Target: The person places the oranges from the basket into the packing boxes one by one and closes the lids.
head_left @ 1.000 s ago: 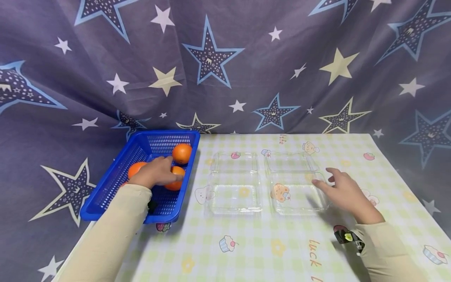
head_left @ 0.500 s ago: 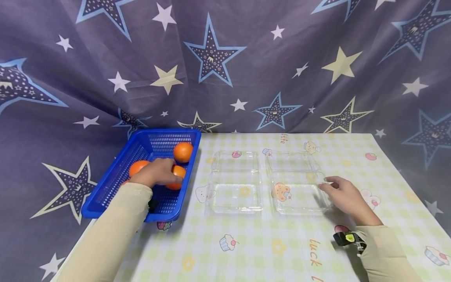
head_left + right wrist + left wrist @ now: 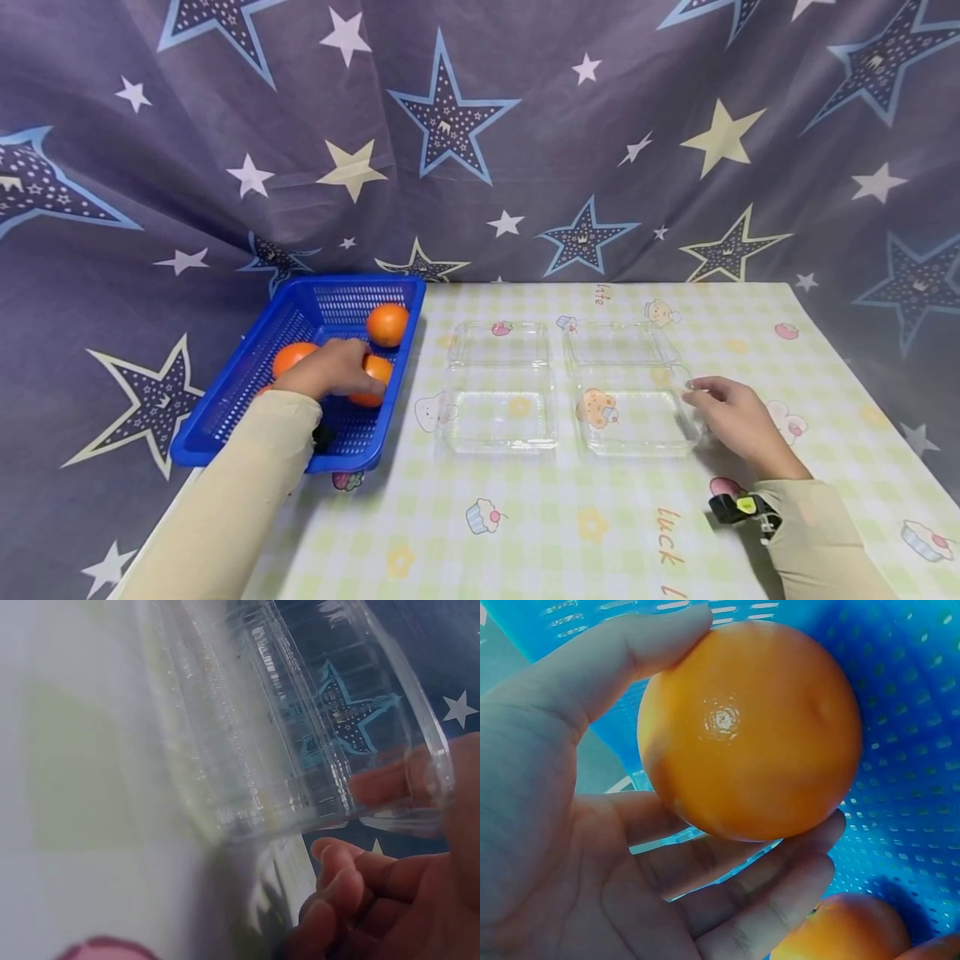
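A blue perforated basket sits at the table's left edge with three oranges in it. My left hand is inside the basket and grips one orange, which fills the left wrist view as the orange between my thumb and fingers. A second orange lies at the far end, a third orange behind my hand. Two clear plastic clamshell boxes lie open on the table. My right hand pinches the right rim of the right box, whose rim shows between thumb and fingers.
The left clear box lies open beside the basket. The table carries a pale green checked cloth with cartoon prints. A star-patterned curtain hangs behind and to both sides. Another orange shows low in the left wrist view.
My right hand moved in from beside the right box and took hold of its rim. My left hand closed tighter round the orange in the basket.
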`<state>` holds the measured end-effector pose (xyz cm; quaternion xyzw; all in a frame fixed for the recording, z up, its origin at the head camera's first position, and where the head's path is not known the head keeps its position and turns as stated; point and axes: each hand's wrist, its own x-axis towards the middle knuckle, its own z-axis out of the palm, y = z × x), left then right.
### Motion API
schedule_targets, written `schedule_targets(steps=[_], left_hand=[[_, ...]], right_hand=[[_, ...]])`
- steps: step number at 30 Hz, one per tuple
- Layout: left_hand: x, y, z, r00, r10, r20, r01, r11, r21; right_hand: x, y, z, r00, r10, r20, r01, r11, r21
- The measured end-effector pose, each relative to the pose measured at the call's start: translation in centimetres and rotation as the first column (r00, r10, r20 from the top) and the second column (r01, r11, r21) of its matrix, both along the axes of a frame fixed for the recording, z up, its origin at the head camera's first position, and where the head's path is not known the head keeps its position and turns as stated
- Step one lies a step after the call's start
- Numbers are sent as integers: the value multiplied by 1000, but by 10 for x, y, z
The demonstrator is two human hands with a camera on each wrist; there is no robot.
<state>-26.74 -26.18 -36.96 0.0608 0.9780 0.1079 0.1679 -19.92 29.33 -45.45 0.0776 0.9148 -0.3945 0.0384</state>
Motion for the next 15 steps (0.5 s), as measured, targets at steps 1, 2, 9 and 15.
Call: schedule_targets(steps=[1,2,9,15], left_hand=[[0,0,0,1000,3,2,-3,1000,1],[0,-1,-1,1000,7,2,-7,1000,-2],[1,-3,0,1000,15,-15,-15,1000,-14],[3,-7,2,999,25,-39,-26,999,-21]], right_hand=[[0,-1,0,1000,-8,0,8,1000,-7],[-1,-1,0,1000,-17,-1,17,1000,-13],[-1,-3,-3,999,-47,-4,47,998,-50],[-1,-3,-4,999,-44,-4,44,998,-41]])
